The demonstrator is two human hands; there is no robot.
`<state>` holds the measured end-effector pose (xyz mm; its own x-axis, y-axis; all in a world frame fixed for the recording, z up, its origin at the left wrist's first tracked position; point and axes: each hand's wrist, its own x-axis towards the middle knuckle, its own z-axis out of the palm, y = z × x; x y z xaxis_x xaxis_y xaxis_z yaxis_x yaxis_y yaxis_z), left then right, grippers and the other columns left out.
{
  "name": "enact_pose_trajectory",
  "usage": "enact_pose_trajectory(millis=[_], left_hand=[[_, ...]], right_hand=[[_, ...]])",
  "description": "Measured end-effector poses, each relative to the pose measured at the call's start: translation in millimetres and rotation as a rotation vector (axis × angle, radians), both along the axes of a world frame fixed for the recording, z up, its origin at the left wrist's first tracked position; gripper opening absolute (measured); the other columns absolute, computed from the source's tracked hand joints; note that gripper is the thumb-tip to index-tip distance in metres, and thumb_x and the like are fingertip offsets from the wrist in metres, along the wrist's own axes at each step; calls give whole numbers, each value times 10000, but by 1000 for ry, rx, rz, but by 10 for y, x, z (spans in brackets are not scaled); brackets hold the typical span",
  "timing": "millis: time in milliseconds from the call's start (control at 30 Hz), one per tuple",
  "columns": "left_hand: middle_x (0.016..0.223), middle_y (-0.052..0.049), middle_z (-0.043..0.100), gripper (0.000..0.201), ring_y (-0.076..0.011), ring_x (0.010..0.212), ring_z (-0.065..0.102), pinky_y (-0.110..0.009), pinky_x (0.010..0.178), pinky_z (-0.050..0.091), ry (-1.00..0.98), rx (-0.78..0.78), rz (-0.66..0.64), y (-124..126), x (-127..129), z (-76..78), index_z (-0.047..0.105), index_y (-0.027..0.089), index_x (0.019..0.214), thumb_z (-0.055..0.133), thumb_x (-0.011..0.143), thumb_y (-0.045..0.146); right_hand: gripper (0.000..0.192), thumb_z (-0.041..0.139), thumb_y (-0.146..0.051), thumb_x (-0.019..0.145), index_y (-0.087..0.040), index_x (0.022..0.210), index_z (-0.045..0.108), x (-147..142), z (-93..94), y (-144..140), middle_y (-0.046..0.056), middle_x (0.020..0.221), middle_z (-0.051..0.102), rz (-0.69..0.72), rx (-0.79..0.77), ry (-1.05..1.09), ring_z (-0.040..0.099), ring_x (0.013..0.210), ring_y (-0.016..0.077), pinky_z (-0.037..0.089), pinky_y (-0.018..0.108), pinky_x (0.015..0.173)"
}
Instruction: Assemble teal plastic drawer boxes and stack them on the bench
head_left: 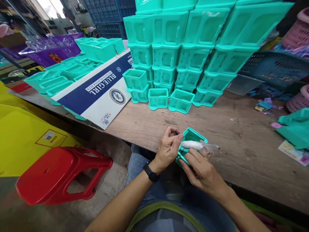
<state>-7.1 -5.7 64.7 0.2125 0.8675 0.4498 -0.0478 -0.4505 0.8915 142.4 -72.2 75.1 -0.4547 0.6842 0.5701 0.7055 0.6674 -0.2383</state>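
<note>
Near the table's front edge, a turquoise plastic box [193,133] is held between both hands. My left hand [170,145] grips its left side, thumb and index finger pinched at the rim. On the near side, my right hand [201,167] has its fingers curled against the box. Lying across the box is a white, rounded item in a clear plastic bag [191,144]; its kind I cannot make out. The bag's end sticks out to the right above my right hand, and part of the box is hidden by the fingers.
Stacked turquoise boxes [166,58] rise at the back of the wooden table [231,135]. A Blue Girl beer carton [98,93] lies to the left, with more turquoise parts [60,75] behind it. A red stool [50,175] stands on the floor; turquoise pieces [295,129] lie far right.
</note>
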Motion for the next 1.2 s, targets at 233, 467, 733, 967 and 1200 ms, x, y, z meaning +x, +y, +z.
enact_pose_trajectory(millis=[233,467,733,967,1200], left_hand=[[973,-69,508,575,-183,903,552,-333,846,485,31,2,-17,-15,-26,1,513,174,642,449,1071,551],[935,-65,511,566,-206,950,569,-344,874,492,23,-20,-30,17,1,4,533,184,645,471,1054,571],[1352,-122,635,448,-265,1275,607,-433,1127,472,-24,-185,-113,-288,-152,-73,460,196,1435,522,1027,371],[1601,-208,346,1157,-364,1514,363,-516,1274,334,250,36,-240,-361,-349,-115,215,179,1624,903,722,408],[1548,-172,467,1211,-354,1432,480,-544,1216,425,284,65,63,-418,-71,-242,184,232,1625,938,678,277]], right_hand=[[211,483,-150,1069,-221,874,446,-2,-51,-3,11,829,480,35,-77,87,467,775,205,364,342,781],[218,491,-139,1069,-225,875,443,0,-51,16,2,823,472,64,-59,138,476,770,191,378,316,766],[173,464,-190,1097,-217,933,510,31,-52,43,25,858,535,52,7,71,563,855,216,387,341,864],[158,507,-200,1083,-215,928,534,24,15,57,7,832,524,-15,27,127,564,821,198,402,315,817],[196,569,-265,1064,-233,871,573,0,127,117,-2,854,606,-110,-23,286,600,823,177,416,287,742]])
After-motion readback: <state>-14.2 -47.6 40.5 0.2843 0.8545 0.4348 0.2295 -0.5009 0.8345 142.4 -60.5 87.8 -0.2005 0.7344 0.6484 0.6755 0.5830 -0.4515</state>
